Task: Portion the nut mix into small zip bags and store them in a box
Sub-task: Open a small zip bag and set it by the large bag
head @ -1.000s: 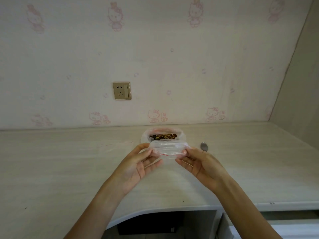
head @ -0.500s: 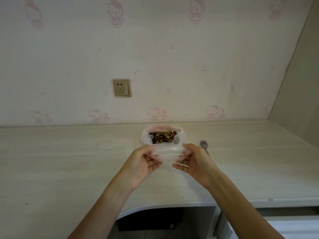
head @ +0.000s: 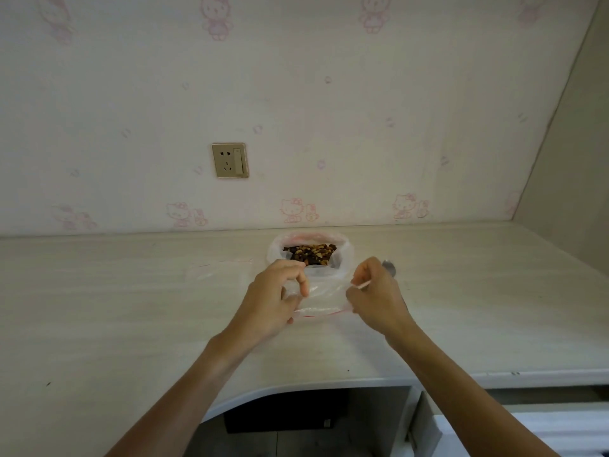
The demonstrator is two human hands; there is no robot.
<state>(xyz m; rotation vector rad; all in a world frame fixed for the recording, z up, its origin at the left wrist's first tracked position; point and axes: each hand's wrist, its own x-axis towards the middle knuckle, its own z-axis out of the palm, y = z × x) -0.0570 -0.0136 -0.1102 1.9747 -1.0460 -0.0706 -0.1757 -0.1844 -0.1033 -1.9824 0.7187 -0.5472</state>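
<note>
A small clear zip bag [head: 324, 300] with a red seal line is held just above the desk between both hands. My left hand [head: 275, 300] pinches its left edge and my right hand [head: 375, 296] pinches its right edge, so its mouth is spread apart. Behind it stands a larger clear plastic bag [head: 344, 258], open at the top, with the brown nut mix [head: 311, 252] inside. A metal spoon [head: 390, 267] lies just right of that bag, partly hidden by my right hand.
Flat clear zip bags [head: 217, 270] lie on the pale wooden desk [head: 115, 308] to the left of my hands. A wall socket [head: 230, 160] is on the wallpapered wall behind. A side wall closes off the right. A white drawer unit [head: 527, 430] sits below the desk's front edge.
My hands have turned over and pulled apart, spreading the small zip bag's mouth open; it has dropped slightly lower toward the desk.
</note>
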